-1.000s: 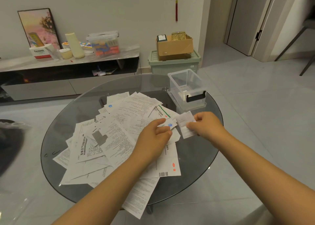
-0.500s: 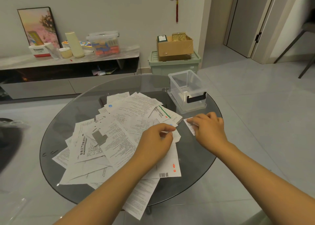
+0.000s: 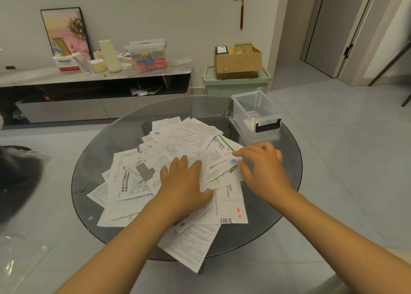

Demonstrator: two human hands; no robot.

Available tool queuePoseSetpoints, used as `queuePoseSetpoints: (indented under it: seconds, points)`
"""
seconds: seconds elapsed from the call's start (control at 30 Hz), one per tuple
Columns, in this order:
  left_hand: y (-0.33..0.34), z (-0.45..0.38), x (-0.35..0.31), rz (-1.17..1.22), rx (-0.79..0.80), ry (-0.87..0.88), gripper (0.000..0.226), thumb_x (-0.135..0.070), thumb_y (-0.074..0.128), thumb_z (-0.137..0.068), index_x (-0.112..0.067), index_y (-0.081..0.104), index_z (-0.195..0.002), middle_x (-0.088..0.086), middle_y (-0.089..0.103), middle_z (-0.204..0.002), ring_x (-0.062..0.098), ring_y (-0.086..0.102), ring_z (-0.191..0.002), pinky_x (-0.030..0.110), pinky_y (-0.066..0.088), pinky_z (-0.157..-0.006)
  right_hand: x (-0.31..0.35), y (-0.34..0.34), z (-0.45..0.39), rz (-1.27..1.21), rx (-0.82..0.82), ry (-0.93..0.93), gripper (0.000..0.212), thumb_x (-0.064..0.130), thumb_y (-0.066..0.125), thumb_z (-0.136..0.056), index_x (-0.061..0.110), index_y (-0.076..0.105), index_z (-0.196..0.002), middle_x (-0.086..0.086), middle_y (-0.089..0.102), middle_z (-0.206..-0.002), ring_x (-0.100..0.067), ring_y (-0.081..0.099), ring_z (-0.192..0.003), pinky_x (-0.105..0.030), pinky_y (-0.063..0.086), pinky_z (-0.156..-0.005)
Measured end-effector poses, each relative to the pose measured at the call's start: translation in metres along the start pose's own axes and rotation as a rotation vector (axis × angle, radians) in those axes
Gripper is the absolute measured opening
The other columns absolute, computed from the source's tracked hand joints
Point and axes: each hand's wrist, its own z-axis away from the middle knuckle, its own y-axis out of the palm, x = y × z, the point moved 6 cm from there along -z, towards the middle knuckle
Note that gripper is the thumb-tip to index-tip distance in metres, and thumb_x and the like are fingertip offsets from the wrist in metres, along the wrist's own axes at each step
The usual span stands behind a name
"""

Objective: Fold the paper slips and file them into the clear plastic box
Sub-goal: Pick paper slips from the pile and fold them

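Left hand (image 3: pixel 185 182) spread flat on the heap of paper slips (image 3: pixel 155 173); right hand (image 3: pixel 259 163) pinching a blue-dotted slip (image 3: pixel 231 163) near the clear plastic box (image 3: pixel 255 118). Keep the heap pinned so one slip slides free for folding.

One round glass table (image 3: pixel 111 160), one clear plastic box (image 3: pixel 255 109) on it, two hands, left hand (image 3: pixel 184 187) and right hand (image 3: pixel 264 167), and a heap of paper slips (image 3: pixel 189 138) too overlapped to count
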Motion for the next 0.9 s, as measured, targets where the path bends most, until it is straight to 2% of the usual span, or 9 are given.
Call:
queuePoseSetpoints:
  seconds: [0.07,0.13,0.33,0.4,0.5,0.67,0.73,0.83,0.9]
  points:
    - [0.011,0.003,0.009,-0.033,0.131,-0.043,0.09,-0.057,0.05,-0.085,-0.023,-0.002,-0.15,0.012,-0.011,-0.157,0.031,-0.014,-0.144,0.052,-0.005,-0.116,0.007,0.007,0.001,-0.034,0.033,-0.016,0.027,0.029,0.054,-0.093,0.027,0.062,-0.118,0.015,0.058,-0.122,-0.006,0.033,-0.111,-0.015,0.009,-0.083]
    - [0.016,0.005,0.013,-0.007,0.194,-0.044,0.093,-0.056,0.05,-0.087,-0.021,-0.01,-0.149,0.012,-0.018,-0.156,0.031,-0.018,-0.143,0.05,-0.003,-0.117,0.013,0.014,0.003,-0.058,0.081,-0.042,0.027,0.032,0.054,-0.092,0.029,0.061,-0.118,0.017,0.058,-0.12,-0.005,0.031,-0.11,-0.015,0.009,-0.082]
    - [0.008,0.009,0.021,0.14,0.094,0.072,0.071,-0.034,0.047,-0.095,-0.013,0.007,-0.15,0.004,0.001,-0.159,0.018,0.001,-0.146,0.031,0.013,-0.115,0.031,0.033,0.009,-0.153,0.265,-0.166,0.034,0.039,0.059,-0.087,0.039,0.057,-0.121,0.03,0.048,-0.114,-0.005,0.031,-0.115,-0.015,0.013,-0.088]
    - [0.008,0.011,0.022,0.145,0.135,0.108,0.076,-0.039,0.049,-0.093,-0.015,0.006,-0.151,0.002,-0.001,-0.159,0.015,0.0,-0.146,0.03,0.011,-0.116,0.037,0.038,0.012,-0.178,0.339,-0.196,0.037,0.043,0.06,-0.086,0.041,0.055,-0.123,0.029,0.048,-0.117,-0.003,0.028,-0.119,-0.016,0.013,-0.092]
    - [0.012,0.018,0.022,0.157,0.251,0.155,0.095,-0.052,0.058,-0.085,-0.02,-0.004,-0.15,-0.004,-0.012,-0.158,0.009,-0.007,-0.145,0.029,0.009,-0.116,0.044,0.045,0.016,-0.121,0.415,-0.269,0.046,0.054,0.06,-0.082,0.041,0.053,-0.126,0.021,0.047,-0.133,-0.005,0.026,-0.125,-0.019,0.009,-0.096]
    - [0.013,0.027,0.024,0.192,0.283,0.195,0.109,-0.052,0.069,-0.076,-0.027,-0.008,-0.149,-0.01,-0.023,-0.155,0.009,-0.008,-0.144,0.03,0.012,-0.117,0.051,0.052,0.023,-0.082,0.531,-0.341,0.075,0.077,0.042,-0.063,0.044,0.048,-0.13,0.015,0.037,-0.144,-0.007,0.021,-0.129,-0.024,0.011,-0.1]
    - [0.01,0.029,0.031,0.128,0.237,0.178,0.11,-0.058,0.07,-0.071,-0.03,-0.001,-0.15,-0.011,-0.016,-0.156,0.016,-0.006,-0.145,0.036,0.012,-0.118,0.052,0.051,0.024,-0.071,0.542,-0.328,0.078,0.078,0.045,-0.06,0.044,0.046,-0.131,0.015,0.034,-0.145,-0.007,0.019,-0.128,-0.024,0.011,-0.102]
    - [0.005,0.038,0.044,0.049,0.204,0.151,0.109,-0.063,0.073,-0.063,-0.035,0.009,-0.146,-0.011,0.005,-0.148,0.022,0.007,-0.139,0.038,0.018,-0.112,0.055,0.05,0.023,-0.045,0.504,-0.348,0.085,0.082,0.037,-0.055,0.044,0.048,-0.13,0.015,0.035,-0.144,-0.007,0.021,-0.127,-0.023,0.01,-0.101]
    - [0.009,0.045,0.05,0.042,0.275,0.156,0.114,-0.062,0.074,-0.063,-0.035,0.003,-0.148,-0.013,0.001,-0.149,0.02,0.006,-0.14,0.038,0.017,-0.114,0.058,0.05,0.023,-0.073,0.485,-0.362,0.081,0.081,0.037,-0.056,0.044,0.05,-0.127,0.015,0.039,-0.141,-0.006,0.023,-0.125,-0.023,0.011,-0.1]
